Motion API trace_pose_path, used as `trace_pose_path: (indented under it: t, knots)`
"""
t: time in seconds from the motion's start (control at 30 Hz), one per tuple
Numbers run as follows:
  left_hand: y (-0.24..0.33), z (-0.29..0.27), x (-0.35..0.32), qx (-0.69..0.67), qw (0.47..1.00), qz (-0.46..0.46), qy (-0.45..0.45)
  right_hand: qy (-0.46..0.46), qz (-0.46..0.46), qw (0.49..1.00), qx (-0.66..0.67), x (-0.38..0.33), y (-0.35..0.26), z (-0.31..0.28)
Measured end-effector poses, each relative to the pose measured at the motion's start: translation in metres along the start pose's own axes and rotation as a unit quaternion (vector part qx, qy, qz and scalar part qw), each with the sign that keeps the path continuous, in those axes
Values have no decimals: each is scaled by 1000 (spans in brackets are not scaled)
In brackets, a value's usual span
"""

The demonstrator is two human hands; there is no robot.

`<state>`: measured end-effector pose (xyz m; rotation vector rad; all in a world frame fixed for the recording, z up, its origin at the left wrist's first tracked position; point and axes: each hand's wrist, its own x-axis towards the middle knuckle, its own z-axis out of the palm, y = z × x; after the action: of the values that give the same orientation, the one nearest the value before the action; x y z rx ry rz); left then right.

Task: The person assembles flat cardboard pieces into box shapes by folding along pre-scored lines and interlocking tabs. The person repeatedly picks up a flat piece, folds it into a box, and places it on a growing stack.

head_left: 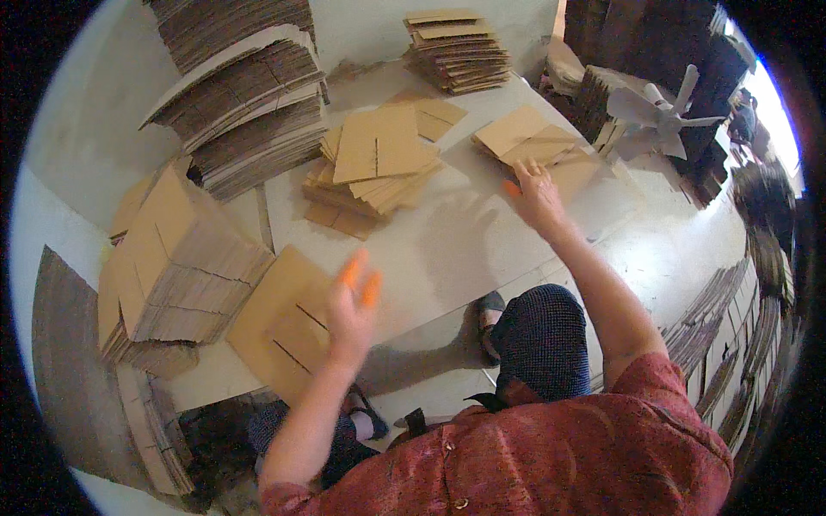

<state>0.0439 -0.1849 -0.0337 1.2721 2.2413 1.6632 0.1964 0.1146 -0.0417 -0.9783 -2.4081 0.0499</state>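
My left hand (pixel 351 311), slightly blurred, is raised beside a flat slotted cardboard sheet (pixel 274 288); its fingers are apart and nothing is in them. Orange coverings show on some of its fingertips. To the right, my right hand (pixel 539 199) reaches over the near edge of a few flat cardboard pieces (pixel 519 133), fingers stretched out, with orange on the thumb. Whether it touches them I cannot tell. Between the hands and farther off lies a loose pile of slotted cardboard pieces (pixel 379 148), its layers turned at different angles.
A tall block of stacked cardboard (pixel 185 258) stands at the table's left. Behind it rise high stacks of sheets (pixel 249 112). Another cardboard stack (pixel 458 53) sits at the table's far end. A bladed fan (pixel 662 116) is at the far right, and more cardboard stacks (pixel 710 318) line the right side.
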Motion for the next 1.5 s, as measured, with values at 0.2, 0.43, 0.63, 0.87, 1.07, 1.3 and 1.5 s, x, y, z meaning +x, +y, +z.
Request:
trace_pose_path:
  t: [0.2, 0.43, 0.63, 0.87, 1.07, 1.3, 1.5]
  knots:
    - [-71, -3, 163, 182, 969, -106, 125, 1, 3, 891, 454, -62, -141, -34]
    - [-65, 6, 210, -32, 944, -327, -4, -31, -18, 884, 466, -77, -125, -6]
    - [-72, -24, 229, -136, 937, -321, 35, -34, 28, 865, 499, -69, -120, -7]
    - [-85, -53, 240, 101, 984, -100, 102, -68, 122, 788, 600, -65, -122, 3]
    - [-49, -76, 234, 29, 982, -112, 151, -97, 156, 752, 633, -61, -125, -4]
    - [0, -65, 134, -80, 985, -151, -19, -94, 198, 503, 836, -52, -109, -21]
    - [0, -69, 15, -34, 981, -159, -110, -126, 175, 596, 774, -64, -101, -29]
